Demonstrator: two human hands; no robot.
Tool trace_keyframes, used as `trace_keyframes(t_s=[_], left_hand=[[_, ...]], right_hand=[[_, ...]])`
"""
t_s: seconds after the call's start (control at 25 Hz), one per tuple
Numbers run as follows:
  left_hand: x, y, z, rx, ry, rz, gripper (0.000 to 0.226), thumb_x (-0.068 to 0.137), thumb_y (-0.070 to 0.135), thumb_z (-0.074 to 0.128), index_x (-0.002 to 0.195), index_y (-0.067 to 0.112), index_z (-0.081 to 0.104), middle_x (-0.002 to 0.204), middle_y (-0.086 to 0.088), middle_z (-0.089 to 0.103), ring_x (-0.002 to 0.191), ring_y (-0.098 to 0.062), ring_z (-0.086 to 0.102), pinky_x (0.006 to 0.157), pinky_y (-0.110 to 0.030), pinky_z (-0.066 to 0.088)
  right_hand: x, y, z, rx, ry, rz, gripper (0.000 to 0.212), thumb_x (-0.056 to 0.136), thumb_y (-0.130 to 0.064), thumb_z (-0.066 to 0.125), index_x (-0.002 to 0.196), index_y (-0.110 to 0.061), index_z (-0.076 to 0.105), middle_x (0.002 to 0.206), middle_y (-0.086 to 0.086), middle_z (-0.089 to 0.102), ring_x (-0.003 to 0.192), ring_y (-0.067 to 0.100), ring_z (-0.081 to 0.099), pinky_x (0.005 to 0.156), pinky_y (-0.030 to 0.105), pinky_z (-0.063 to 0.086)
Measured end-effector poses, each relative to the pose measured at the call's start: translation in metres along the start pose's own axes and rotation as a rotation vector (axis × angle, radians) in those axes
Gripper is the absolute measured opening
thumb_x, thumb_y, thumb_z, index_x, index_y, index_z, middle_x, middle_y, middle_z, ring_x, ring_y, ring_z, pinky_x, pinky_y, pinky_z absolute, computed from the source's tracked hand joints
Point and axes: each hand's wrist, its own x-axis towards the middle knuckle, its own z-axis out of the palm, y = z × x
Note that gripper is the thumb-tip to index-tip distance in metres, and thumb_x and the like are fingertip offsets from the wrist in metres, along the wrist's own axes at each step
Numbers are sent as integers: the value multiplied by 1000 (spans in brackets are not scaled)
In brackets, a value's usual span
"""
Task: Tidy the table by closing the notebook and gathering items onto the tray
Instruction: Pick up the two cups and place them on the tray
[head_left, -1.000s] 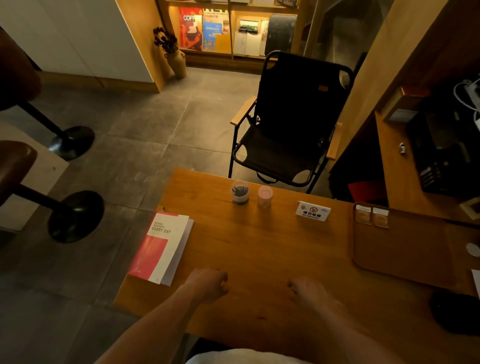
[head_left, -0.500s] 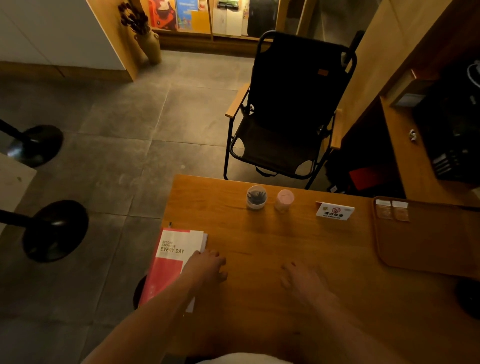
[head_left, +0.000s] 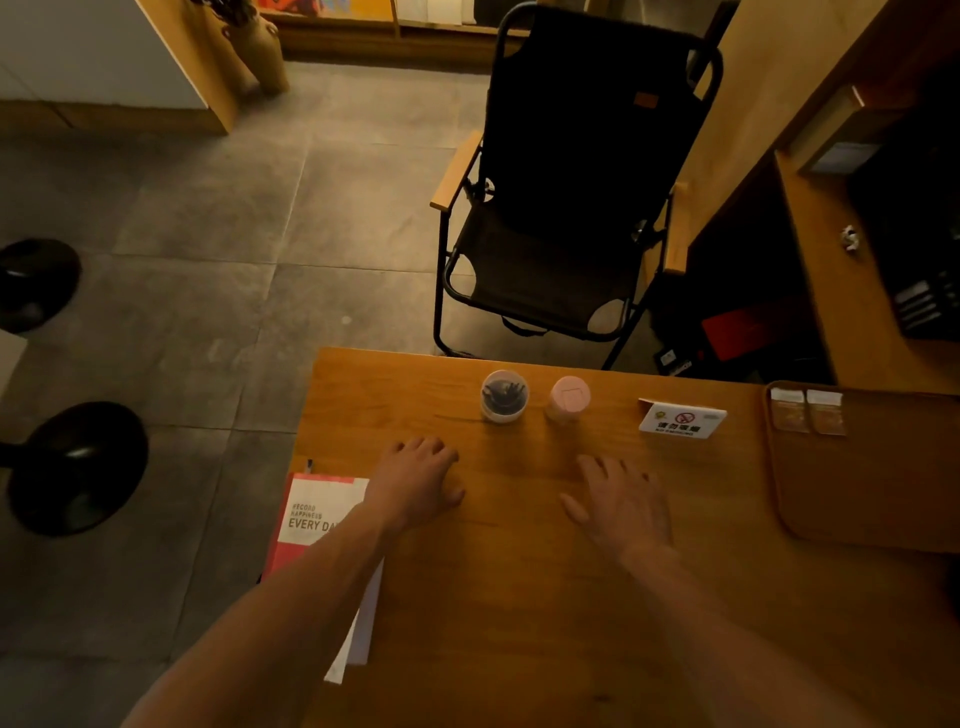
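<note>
A closed red-and-white notebook (head_left: 311, 525) lies on the left edge of the wooden table (head_left: 519, 623), partly under my left forearm. My left hand (head_left: 415, 480) is over the table just right of the notebook, fingers apart, holding nothing. My right hand (head_left: 621, 501) is spread flat over the table's middle, empty. Beyond the hands stand a clear jar with dark contents (head_left: 504, 396) and a pink-lidded jar (head_left: 569, 399). A white no-smoking sign (head_left: 681, 418) stands further right. The brown tray (head_left: 872, 478) lies at the right edge, with two small packets (head_left: 808, 410) in its far corner.
A black folding chair (head_left: 566, 208) stands just beyond the table's far edge. Black stool bases (head_left: 78, 467) are on the grey floor at left. A wooden shelf unit with dark equipment (head_left: 909, 234) rises at right.
Both hands went from closed fists near the front edge to spread fingers further forward toward the jars. The camera tilted down and to the left.
</note>
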Motion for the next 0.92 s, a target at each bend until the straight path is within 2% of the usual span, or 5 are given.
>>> trace_keyframes(t_s=[0.24,0.4,0.6,0.8,0.92], left_hand=[[35,14,9,-28,231,-62,80,84,72,48,148,27,31,153,-3,38,142,-26,30,117,-47,19],[58,16,13,-203,284,-152,87,80,67,60,149,26,27,151,-4,39,141,-26,31,117,-48,17],[81,22,7,-369,321,-155,88,76,61,69,146,30,28,147,-4,44,138,-27,34,117,-54,18],[94,30,-2,-458,339,-154,78,74,56,74,138,28,39,138,-2,52,135,-26,39,116,-53,19],[96,33,-4,-502,341,-167,72,75,50,76,134,26,43,134,-3,55,132,-26,41,115,-51,20]], right_hand=[[35,2,15,60,148,62,65,88,-69,43,134,-23,42,140,5,49,130,24,45,109,43,39],[59,0,23,223,204,137,77,84,-68,50,141,-18,36,142,10,48,131,28,45,110,47,38],[81,-2,23,425,245,158,90,78,-62,65,146,-19,25,143,13,47,131,32,46,107,51,41],[95,-1,19,707,232,232,79,74,-48,77,138,-31,33,139,7,52,129,32,48,103,54,42],[101,-4,17,791,201,237,70,76,-42,78,134,-31,40,137,4,55,128,30,48,100,50,44]])
